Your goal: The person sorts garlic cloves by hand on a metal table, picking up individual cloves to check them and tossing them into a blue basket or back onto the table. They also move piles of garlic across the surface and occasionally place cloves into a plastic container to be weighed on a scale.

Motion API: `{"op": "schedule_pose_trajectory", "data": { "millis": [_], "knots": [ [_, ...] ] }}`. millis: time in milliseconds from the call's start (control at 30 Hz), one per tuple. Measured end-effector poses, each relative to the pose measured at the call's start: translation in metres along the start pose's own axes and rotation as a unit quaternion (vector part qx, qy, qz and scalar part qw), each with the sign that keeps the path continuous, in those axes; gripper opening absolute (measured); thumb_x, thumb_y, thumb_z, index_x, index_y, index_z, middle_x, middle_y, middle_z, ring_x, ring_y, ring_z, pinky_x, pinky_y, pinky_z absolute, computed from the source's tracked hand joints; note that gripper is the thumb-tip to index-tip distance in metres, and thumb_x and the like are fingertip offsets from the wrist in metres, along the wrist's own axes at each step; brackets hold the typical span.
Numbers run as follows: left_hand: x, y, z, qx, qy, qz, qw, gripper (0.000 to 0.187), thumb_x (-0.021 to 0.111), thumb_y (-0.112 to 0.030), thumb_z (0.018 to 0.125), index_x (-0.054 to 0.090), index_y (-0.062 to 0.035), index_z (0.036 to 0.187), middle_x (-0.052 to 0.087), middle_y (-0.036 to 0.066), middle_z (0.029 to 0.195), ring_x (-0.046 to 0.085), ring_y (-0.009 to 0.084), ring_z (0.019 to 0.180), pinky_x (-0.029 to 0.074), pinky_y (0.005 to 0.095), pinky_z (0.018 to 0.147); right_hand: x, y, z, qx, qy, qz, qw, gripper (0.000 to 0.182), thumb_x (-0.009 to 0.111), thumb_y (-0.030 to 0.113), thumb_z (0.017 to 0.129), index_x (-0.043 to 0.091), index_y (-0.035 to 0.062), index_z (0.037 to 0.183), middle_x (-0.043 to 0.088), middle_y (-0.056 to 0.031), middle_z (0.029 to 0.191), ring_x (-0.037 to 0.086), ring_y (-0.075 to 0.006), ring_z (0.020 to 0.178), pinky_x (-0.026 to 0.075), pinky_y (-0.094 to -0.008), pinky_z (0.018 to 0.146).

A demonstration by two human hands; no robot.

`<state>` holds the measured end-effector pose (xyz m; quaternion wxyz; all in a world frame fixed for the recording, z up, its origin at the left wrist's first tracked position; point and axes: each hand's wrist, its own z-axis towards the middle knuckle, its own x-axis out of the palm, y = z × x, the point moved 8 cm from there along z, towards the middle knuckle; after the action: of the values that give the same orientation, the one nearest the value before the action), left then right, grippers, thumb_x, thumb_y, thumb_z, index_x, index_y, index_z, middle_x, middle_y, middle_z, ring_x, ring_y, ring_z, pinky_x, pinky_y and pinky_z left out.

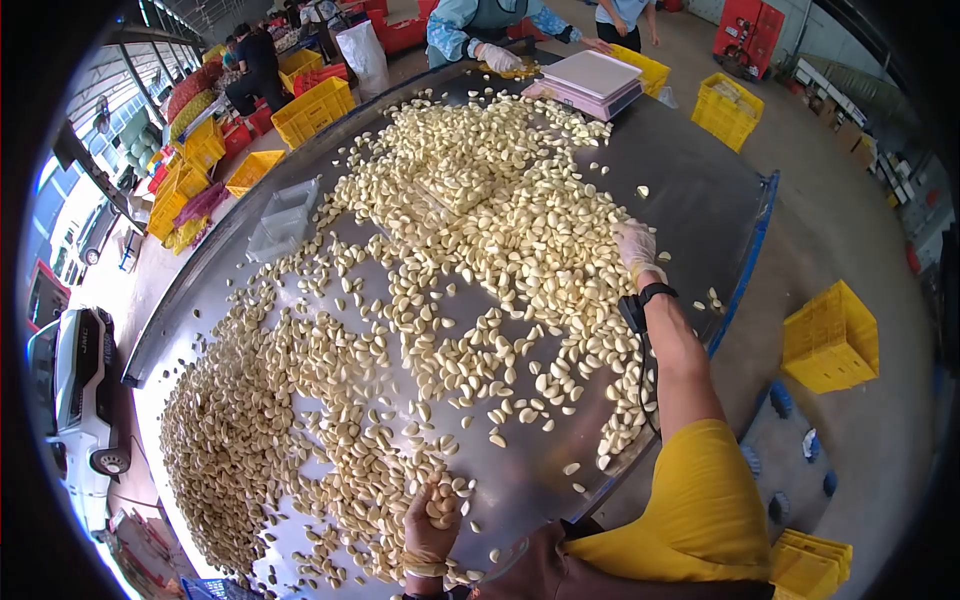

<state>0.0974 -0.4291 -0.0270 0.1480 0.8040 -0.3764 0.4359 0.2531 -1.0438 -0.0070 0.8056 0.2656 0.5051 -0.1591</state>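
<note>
Peeled garlic cloves lie spread in a broad heap over the metal table. At the near edge my left hand, in a thin glove, curls round a few cloves. My right hand, gloved and with a black band at the wrist, reaches to the right edge of the heap and touches cloves there; its fingers are blurred, and whether they hold any is unclear. A darker pile of cloves is at the lower left.
A clear plastic tray sits at the table's left side. At the far edge stands a pink scale, near a gloved co-worker. Yellow crates stand on the floor. A cable hangs by my right forearm.
</note>
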Motion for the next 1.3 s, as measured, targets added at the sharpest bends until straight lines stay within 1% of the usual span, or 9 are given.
{"op": "schedule_pose_trajectory", "data": {
  "millis": [200,300,367,467,567,667,833,1067,1300],
  "knots": [
    [0.014,0.015,0.014,-0.026,0.019,0.025,0.999,0.027,0.052,-0.02,0.099,0.057,-0.0055,0.121,0.06,0.006,0.095,0.051,0.0114,0.072,0.039,0.02,0.054,-0.002,0.016,-0.002,0.018,0.023,-0.101,0.994,0.019,0.069,0.03,0.08,0.072,0.0185,0.094,0.065,-0.0073,0.104,0.06,-0.0295,0.102,0.048,-0.0451,0.086],
    [0.017,0.023,0.016,-0.035,0.038,0.054,0.997,0.027,0.054,-0.02,0.098,0.057,-0.0064,0.122,0.061,0.006,0.098,0.054,0.0121,0.076,0.04,0.0202,0.058,-0.025,0.072,-0.024,-0.093,-0.084,0.073,0.989,0.014,0.067,0.026,0.085,0.069,0.016,0.094,0.067,-0.0072,0.098,0.063,-0.0281,0.088,0.05,-0.0424,0.08],
    [0.024,0.032,0.019,-0.055,0.033,0.091,0.994,0.031,0.056,-0.021,0.097,0.056,-0.0068,0.125,0.061,0.007,0.103,0.056,0.0132,0.08,0.042,0.0203,0.06,-0.042,0.159,-0.091,-0.062,0.148,0.372,0.914,0.012,0.062,0.017,0.092,0.066,0.0096,0.1,0.068,-0.0063,0.098,0.065,-0.0224,0.09,0.052,-0.0341,0.079],
    [0.034,0.043,0.033,-0.082,0.029,0.101,0.991,0.036,0.056,-0.024,0.098,0.055,-0.0071,0.129,0.062,0.009,0.111,0.058,0.0152,0.084,0.046,0.0212,0.062,-0.083,0.269,-0.226,-0.485,0.152,0.326,0.797,0.019,0.067,0.024,0.091,0.066,0.0095,0.103,0.067,-0.0057,0.099,0.063,-0.0239,0.093,0.05,-0.0367,0.083],
    [0.026,0.047,0.043,-0.08,0.02,0.067,0.994,0.037,0.052,-0.028,0.1,0.054,-0.0064,0.13,0.063,0.01,0.115,0.059,0.0159,0.085,0.047,0.0217,0.06,-0.101,0.3,-0.27,-0.516,0.275,0.402,0.705,0.028,0.07,0.028,0.088,0.068,0.0116,0.11,0.068,-0.0038,0.102,0.063,-0.0208,0.093,0.05,-0.0344,0.087],
    [0.017,0.042,0.038,-0.074,0.021,0.059,0.995,0.032,0.05,-0.028,0.101,0.057,-0.0061,0.124,0.064,0.011,0.111,0.059,0.0168,0.082,0.046,0.0224,0.058,-0.06,0.247,-0.177,-0.233,0.293,0.452,0.81,0.023,0.065,0.025,0.093,0.069,0.0117,0.112,0.068,-0.0054,0.107,0.063,-0.0207,0.098,0.051,-0.0322,0.09],
    [0.017,0.041,0.028,-0.109,0.073,-0.005,0.991,0.029,0.051,-0.024,0.1,0.058,-0.006,0.122,0.065,0.012,0.108,0.057,0.0172,0.078,0.044,0.0223,0.057,0.006,0.024,-0.039,0.09,-0.014,0.235,0.968,0.021,0.065,0.029,0.09,0.069,0.0157,0.107,0.068,-0.0108,0.101,0.064,-0.0272,0.092,0.051,-0.0403,0.08],
    [0.023,0.039,0.037,-0.098,0.046,0.023,0.994,0.03,0.052,-0.022,0.1,0.058,-0.0044,0.123,0.064,0.012,0.108,0.057,0.0165,0.079,0.045,0.0218,0.057,0.022,0.053,-0.024,-0.036,0.038,-0.096,0.994,0.039,0.071,0.037,0.08,0.068,0.0085,0.106,0.065,-0.0113,0.106,0.06,-0.0309,0.101,0.045,-0.0477,0.086],
    [0.018,0.05,0.046,-0.109,0.043,0.056,0.992,0.032,0.055,-0.022,0.098,0.056,-0.0048,0.125,0.064,0.01,0.109,0.059,0.0157,0.082,0.046,0.0221,0.062,0.024,0.049,-0.01,0.042,0.082,0.019,0.996,0.041,0.072,0.035,0.078,0.067,0.0083,0.109,0.068,-0.0166,0.108,0.063,-0.0338,0.103,0.043,-0.0512,0.09]
  ]
}}
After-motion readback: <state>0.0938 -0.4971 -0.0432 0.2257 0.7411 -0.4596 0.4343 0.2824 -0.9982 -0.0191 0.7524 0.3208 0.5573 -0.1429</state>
